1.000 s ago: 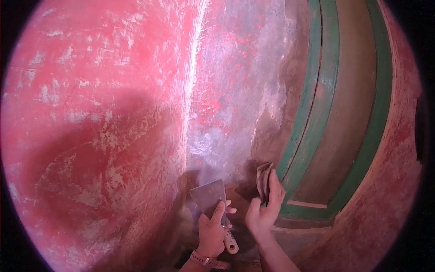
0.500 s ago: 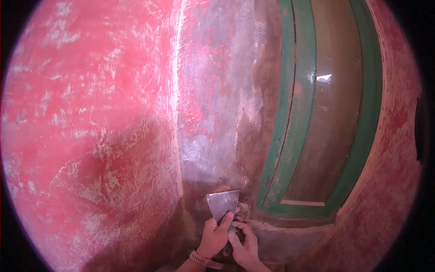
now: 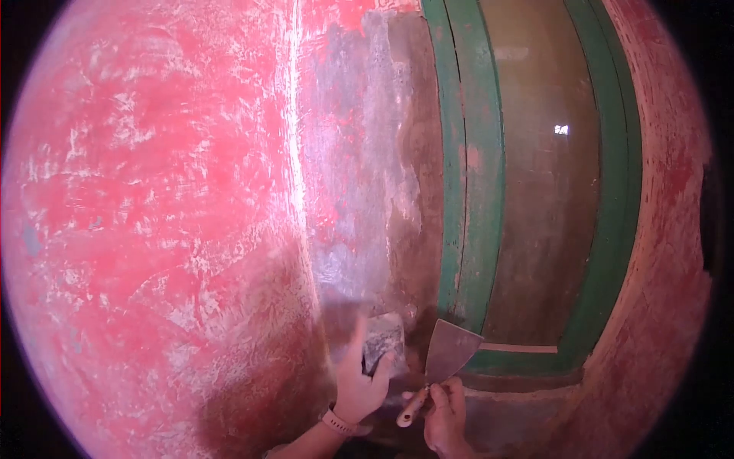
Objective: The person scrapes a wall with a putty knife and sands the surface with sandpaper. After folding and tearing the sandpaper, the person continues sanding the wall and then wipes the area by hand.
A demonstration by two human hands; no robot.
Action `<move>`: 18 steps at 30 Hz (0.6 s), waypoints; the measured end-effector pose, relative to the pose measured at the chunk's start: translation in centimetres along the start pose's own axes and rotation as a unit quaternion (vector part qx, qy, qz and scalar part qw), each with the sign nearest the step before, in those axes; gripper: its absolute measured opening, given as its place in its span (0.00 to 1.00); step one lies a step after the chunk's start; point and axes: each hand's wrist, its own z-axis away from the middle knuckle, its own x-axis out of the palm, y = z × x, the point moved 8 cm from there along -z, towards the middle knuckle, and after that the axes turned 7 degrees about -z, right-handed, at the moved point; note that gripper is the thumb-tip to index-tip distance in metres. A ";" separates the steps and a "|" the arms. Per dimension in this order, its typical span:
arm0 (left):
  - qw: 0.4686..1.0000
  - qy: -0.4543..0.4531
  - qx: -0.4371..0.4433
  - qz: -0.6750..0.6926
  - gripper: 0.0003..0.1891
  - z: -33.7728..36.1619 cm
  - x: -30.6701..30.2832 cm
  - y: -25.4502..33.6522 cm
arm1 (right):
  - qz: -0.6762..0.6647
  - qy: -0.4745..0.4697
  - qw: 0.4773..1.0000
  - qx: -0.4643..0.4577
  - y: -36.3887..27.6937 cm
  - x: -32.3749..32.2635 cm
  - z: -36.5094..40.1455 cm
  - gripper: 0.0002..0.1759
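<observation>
My left hand, with a band at the wrist, grips a flat, roughly rectangular plate smeared white and dark grey. Its index finger points up along the plate's left edge and the thumb lies across the front. To the right, my right hand pinches a putty knife near the neck. The knife's broad blade tilts up to the right, overlapping the corner of the green frame in this view. Its wooden handle angles down toward the left hand.
A red wall with pale scuffs stands on the left, meeting a patchy grey-brown wall strip at a corner. Right of it is a green frame around a brown panel, above a ledge.
The hands have moved apart. A grey blade stood over my left hand; a smeared plate shows there now, and the putty knife is in my right hand. The view has shifted slightly.
</observation>
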 end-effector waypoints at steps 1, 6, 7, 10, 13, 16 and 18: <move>0.999 0.032 0.007 -0.002 0.30 -0.7 0.0 -0.2 | 0.006 0.031 0.999 -0.011 0.1 -0.7 -0.4 0.01; 0.957 0.140 0.180 -0.181 0.32 -8.0 -0.4 4.0 | 0.037 0.021 0.999 -0.032 -1.5 -1.7 -0.3 0.00; 0.946 0.144 0.210 -0.198 0.33 -9.4 0.2 4.3 | 0.030 0.027 0.999 -0.029 -1.8 -1.3 -0.2 0.00; 0.930 0.122 0.262 -0.225 0.35 -12.1 4.0 3.3 | 0.021 0.022 0.999 -0.040 -2.0 -1.5 -0.1 0.00; 0.949 0.044 0.241 -0.201 0.36 -11.8 8.3 0.3 | 0.074 0.040 0.995 -0.047 -1.1 -3.2 -0.7 0.00; 0.949 -0.020 0.254 -0.187 0.36 -6.0 10.9 -4.1 | 0.039 0.035 0.997 -0.063 -2.3 -2.4 -0.4 0.00; 0.931 -0.079 0.292 -0.203 0.37 -1.8 12.0 -5.3 | 0.042 0.057 0.995 -0.070 -2.3 -2.8 -0.5 0.01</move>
